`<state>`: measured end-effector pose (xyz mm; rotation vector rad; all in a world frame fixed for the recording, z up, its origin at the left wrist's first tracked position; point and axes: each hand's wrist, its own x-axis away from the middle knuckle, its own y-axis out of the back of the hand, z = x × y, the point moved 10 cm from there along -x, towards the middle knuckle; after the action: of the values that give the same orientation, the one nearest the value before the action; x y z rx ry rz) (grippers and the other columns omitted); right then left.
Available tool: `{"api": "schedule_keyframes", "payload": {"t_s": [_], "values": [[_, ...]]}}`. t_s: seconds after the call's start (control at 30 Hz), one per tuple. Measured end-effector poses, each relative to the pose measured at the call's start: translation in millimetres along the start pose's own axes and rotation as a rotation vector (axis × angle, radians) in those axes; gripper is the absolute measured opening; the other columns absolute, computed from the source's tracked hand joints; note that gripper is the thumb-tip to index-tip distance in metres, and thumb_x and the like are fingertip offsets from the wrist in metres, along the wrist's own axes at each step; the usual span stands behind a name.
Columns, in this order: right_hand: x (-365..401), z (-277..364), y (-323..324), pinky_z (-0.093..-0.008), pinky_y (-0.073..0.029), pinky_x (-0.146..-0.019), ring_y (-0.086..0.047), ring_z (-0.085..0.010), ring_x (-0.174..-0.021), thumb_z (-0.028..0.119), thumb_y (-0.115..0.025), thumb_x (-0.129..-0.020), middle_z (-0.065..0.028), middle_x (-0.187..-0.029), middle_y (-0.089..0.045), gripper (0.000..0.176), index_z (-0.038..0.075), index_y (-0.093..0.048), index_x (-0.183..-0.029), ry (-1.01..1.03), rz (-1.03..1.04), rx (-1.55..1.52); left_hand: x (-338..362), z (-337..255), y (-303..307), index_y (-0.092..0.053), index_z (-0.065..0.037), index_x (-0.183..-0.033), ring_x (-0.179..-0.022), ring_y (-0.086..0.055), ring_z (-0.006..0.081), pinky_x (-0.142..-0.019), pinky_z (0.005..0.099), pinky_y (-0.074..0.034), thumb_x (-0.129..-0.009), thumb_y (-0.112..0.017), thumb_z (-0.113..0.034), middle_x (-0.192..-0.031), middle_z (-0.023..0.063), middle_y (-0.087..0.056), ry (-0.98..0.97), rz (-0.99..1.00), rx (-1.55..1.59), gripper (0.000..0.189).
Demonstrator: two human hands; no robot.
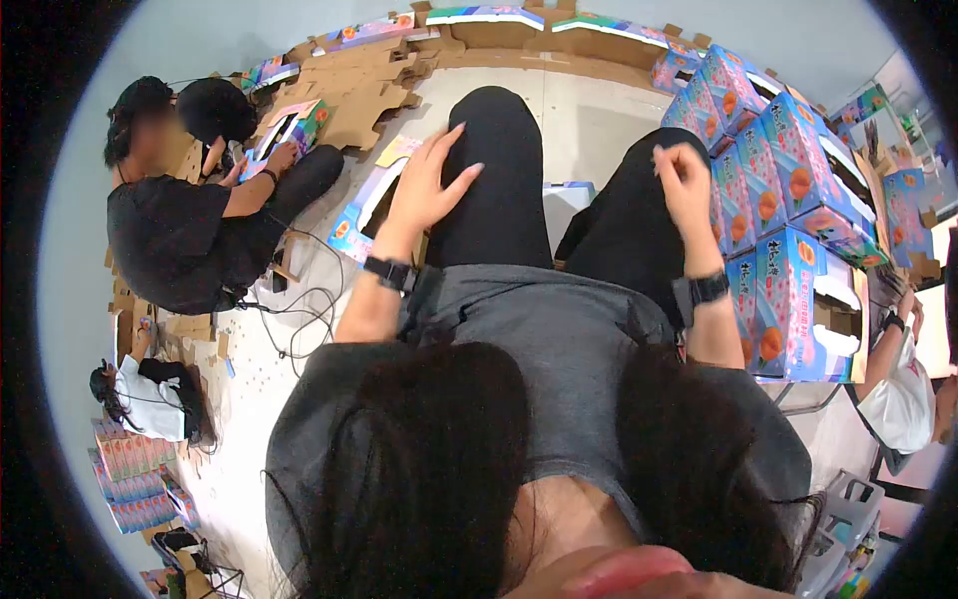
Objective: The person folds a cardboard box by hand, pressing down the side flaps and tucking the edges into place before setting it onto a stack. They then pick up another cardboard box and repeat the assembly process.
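My left hand [432, 185] rests on my left thigh in the black trousers [494, 180], its fingers spread and holding nothing. Beside it on the floor lies a blue printed carton [348, 236], partly hidden by my forearm. Over my right knee, my right hand [685, 182] is loosely closed, its fingers curled in. Nothing shows in it. Close to that hand, on the right, stands a stack of blue and pink cartons [773, 190] with peach pictures. A dark band is on each of my wrists.
At the left, a seated person [190, 220] in black handles a printed carton [284, 140]. Flattened brown cardboard [349, 85] lies at the back. Cables [314, 314] trail over the floor. Another person [150, 399] sits lower left; one in white [898, 389] is at the right, by grey stools [853, 504].
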<state>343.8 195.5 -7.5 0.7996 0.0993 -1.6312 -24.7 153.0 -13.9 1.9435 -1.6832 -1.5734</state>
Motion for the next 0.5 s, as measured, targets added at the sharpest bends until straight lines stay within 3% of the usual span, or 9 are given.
{"api": "schedule_keyframes", "payload": {"t_s": [0.03, 0.07, 0.1, 0.17, 0.23, 0.3, 0.37, 0.4, 0.5], "values": [[-12.7, 31.8, 9.4, -0.0354, -0.045, -0.066, -0.058, -0.0259, -0.071, 0.015, -0.068, -0.085, -0.009, -0.072, -0.057, 0.021, 0.002, -0.057, -0.073, 0.292, -0.125, 0.316, -15.7, -13.2, -4.1, -0.059, -0.01, -0.128, -0.123, -0.052, 0.0355, -0.103, 0.0458, -0.04, -0.085, -0.069, -0.04, -0.132, 0.0193, -0.055, -0.103, 0.022, -0.043, 0.054], [-24.8, 28.9, 6.2, -0.0434, -0.045, -0.069, -0.058, -0.0323, -0.078, 0.017, -0.069, -0.081, -0.0121, -0.08, -0.06, 0.018, 0.004, -0.059, -0.073, 0.338, -0.104, 0.559, -26.9, -24.4, -12.5, -0.058, -0.013, -0.13, -0.128, -0.049, 0.0357, -0.107, 0.0486, -0.037, -0.083, -0.071, -0.044, -0.135, 0.0189, -0.053, -0.206, 0.041, -0.088, 0.058], [-36.5, -0.4, 5.8, -0.0463, -0.048, -0.075, -0.061, -0.0342, -0.087, 0.029, -0.068, -0.08, -0.0139, -0.092, -0.063, 0.025, 0.004, -0.064, -0.08, 0.305, -0.114, 0.674, -34.7, -28.7, -25.9, -0.059, -0.016, -0.13, -0.131, -0.045, 0.0355, -0.108, 0.052, -0.033, -0.08, -0.071, -0.047, -0.137, 0.0181, -0.052, -0.236, 0.063, -0.171, 0.06], [-57.2, -42.4, 10.0, -0.0462, -0.051, -0.084, -0.062, -0.0372, -0.099, 0.041, -0.066, -0.077, -0.0168, -0.106, -0.065, 0.039, 0.004, -0.068, -0.091, -0.063, -0.117, 0.882, -49.5, -35.4, -56.0, -0.061, -0.022, -0.129, -0.136, -0.039, 0.0352, -0.112, 0.0588, -0.025, -0.075, -0.072, -0.054, -0.14, 0.0165, -0.05, -0.297, 0.11, -0.34, 0.063], [-67.2, -51.2, -3.8, -0.0505, -0.05, -0.088, -0.061, -0.0381, -0.106, 0.046, -0.064, -0.075, -0.0178, -0.113, -0.065, 0.05, 0.004, -0.068, -0.102, -0.189, 0.014, 1.027, -72.0, -21.9, -82.0, -0.067, -0.027, -0.12, -0.14, -0.035, 0.0321, -0.112, 0.0628, -0.018, -0.072, -0.069, -0.06, -0.141, 0.0113, -0.051, -0.334, 0.179, -0.29, 0.059], [-70.8, -53.0, -17.8, -0.056, -0.049, -0.09, -0.061, -0.0385, -0.111, 0.048, -0.062, -0.074, -0.0181, -0.118, -0.065, 0.058, 0.004, -0.066, -0.111, -0.277, 0.16, 1.16, -97.8, -10.4, -103.4, -0.075, -0.022, -0.099, -0.131, -0.046, 0.031, -0.108, 0.0539, -0.029, -0.073, -0.067, -0.055, -0.128, 0.0052, -0.063, -0.327, 0.235, -0.295, 0.043], [-68.6, -51.9, -34.5, -0.0627, -0.047, -0.089, -0.06, -0.0385, -0.113, 0.047, -0.062, -0.074, -0.0178, -0.12, -0.064, 0.062, 0.004, -0.064, -0.118, -0.317, 0.325, 1.281, -118.7, 5.6, -122.3, -0.076, -0.021, -0.097, -0.119, -0.055, 0.0299, -0.101, 0.0481, -0.036, -0.072, -0.066, -0.059, -0.115, 0.006, -0.068, -0.243, 0.315, -0.286, 0.046], [-67.3, -56.0, -39.9, -0.0715, -0.042, -0.085, -0.057, -0.0395, -0.116, 0.047, -0.06, -0.075, -0.0168, -0.126, -0.061, 0.065, 0.005, -0.061, -0.125, -0.348, 0.375, 1.333, -121.3, 5.3, -130.0, -0.076, -0.021, -0.097, -0.116, -0.056, 0.0298, -0.099, 0.047, -0.039, -0.071, -0.066, -0.061, -0.114, 0.0059, -0.069, -0.192, 0.403, -0.364, 0.049], [-62.0, -48.3, -52.3, -0.0752, -0.038, -0.086, -0.051, -0.0397, -0.121, 0.048, -0.058, -0.078, -0.0177, -0.133, -0.056, 0.063, 0.006, -0.062, -0.124, -0.362, 0.366, 1.478, -127.4, 3.0, -139.0, -0.076, -0.018, -0.098, -0.111, -0.059, 0.0293, -0.094, 0.0446, -0.043, -0.071, -0.064, -0.066, -0.11, 0.0066, -0.07, -0.079, 0.581, -0.558, 0.057]]}}
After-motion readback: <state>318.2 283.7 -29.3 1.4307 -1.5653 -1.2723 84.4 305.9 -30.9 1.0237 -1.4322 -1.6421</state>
